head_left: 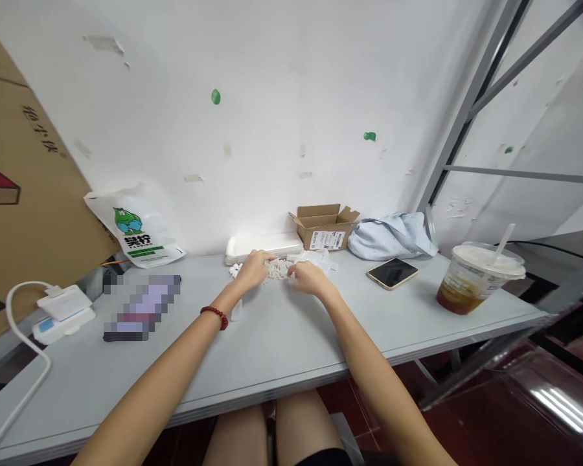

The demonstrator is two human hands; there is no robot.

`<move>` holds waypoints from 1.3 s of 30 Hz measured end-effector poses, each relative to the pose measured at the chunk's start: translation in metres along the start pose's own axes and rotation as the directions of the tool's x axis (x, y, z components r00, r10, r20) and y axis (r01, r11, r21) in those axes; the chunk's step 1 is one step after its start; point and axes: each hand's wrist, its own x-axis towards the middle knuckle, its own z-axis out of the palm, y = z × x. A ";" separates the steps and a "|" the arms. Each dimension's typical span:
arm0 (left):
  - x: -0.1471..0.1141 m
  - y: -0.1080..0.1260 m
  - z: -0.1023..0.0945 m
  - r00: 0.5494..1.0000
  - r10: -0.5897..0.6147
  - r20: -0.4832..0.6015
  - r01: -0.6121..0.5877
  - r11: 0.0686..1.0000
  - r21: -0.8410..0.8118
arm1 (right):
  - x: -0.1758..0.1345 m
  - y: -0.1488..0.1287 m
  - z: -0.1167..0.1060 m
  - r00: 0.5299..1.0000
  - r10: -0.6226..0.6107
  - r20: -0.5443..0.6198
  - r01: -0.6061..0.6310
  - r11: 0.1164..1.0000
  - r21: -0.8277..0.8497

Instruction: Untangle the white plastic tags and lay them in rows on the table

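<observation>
Forearms [170, 375] foremost, our left hand [252, 270] and right hand [311, 278] flank loose bits [276, 268] that careless sweeping could scatter; their grip we cannot tell.

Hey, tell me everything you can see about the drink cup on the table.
The drink cup looks like clear plastic, wider at the top than at the base, with pale printing too blurred to read. A whitish lid covers it, and a pale straw sticks up through that. Reddish-brown liquid fills the lower part. It stands on the grey table, toward the right end, right of the phone. Neither the left hand nor the right hand touches it.
</observation>
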 end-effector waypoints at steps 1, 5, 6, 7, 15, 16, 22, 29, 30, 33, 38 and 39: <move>0.000 -0.002 -0.005 0.999 -0.021 -0.025 0.020 0.999 -0.026 | 0.001 0.003 -0.001 0.999 -0.007 -0.037 0.009 0.998 0.066; -0.006 -0.012 -0.019 0.992 -0.041 -0.115 0.029 0.994 -0.104 | 0.010 0.009 -0.001 0.953 0.067 -0.296 0.077 0.890 0.449; -0.009 -0.015 -0.021 0.990 -0.040 -0.133 0.024 0.992 -0.121 | 0.012 0.008 0.001 0.931 0.122 -0.345 0.100 0.823 0.559; -0.012 -0.017 -0.022 0.988 -0.042 -0.148 0.021 0.990 -0.138 | 0.014 0.007 0.003 0.909 0.182 -0.375 0.125 0.739 0.662; -0.037 -0.007 -0.013 0.978 -0.026 -0.207 0.003 0.994 -0.110 | 0.014 -0.018 0.020 0.963 0.197 -0.185 0.156 0.155 0.975; -0.038 -0.003 -0.011 0.978 -0.025 -0.207 0.002 0.994 -0.112 | 0.013 -0.020 0.021 0.970 0.171 -0.172 0.149 0.137 0.979; -0.036 0.007 -0.006 0.972 -0.082 -0.222 0.038 0.980 -0.196 | 0.016 -0.021 0.028 0.975 0.154 -0.161 0.131 0.185 0.974; -0.036 0.012 -0.007 0.960 -0.091 -0.263 0.022 0.967 -0.255 | 0.022 -0.021 0.035 0.965 0.150 -0.213 0.153 0.339 0.928; -0.037 0.013 -0.007 0.957 -0.080 -0.278 0.006 0.967 -0.255 | 0.022 -0.021 0.036 0.965 0.148 -0.215 0.148 0.368 0.918; -0.041 0.013 -0.007 0.954 -0.047 -0.297 -0.036 0.963 -0.266 | 0.024 -0.020 0.038 0.968 0.144 -0.204 0.124 0.431 0.894; -0.051 0.013 -0.006 0.952 -0.040 -0.305 -0.044 0.964 -0.263 | 0.024 -0.021 0.039 0.974 0.113 -0.198 0.123 0.470 0.874; -0.053 0.013 -0.006 0.952 -0.034 -0.305 -0.048 0.965 -0.259 | 0.023 -0.021 0.039 0.977 0.094 -0.191 0.124 0.477 0.870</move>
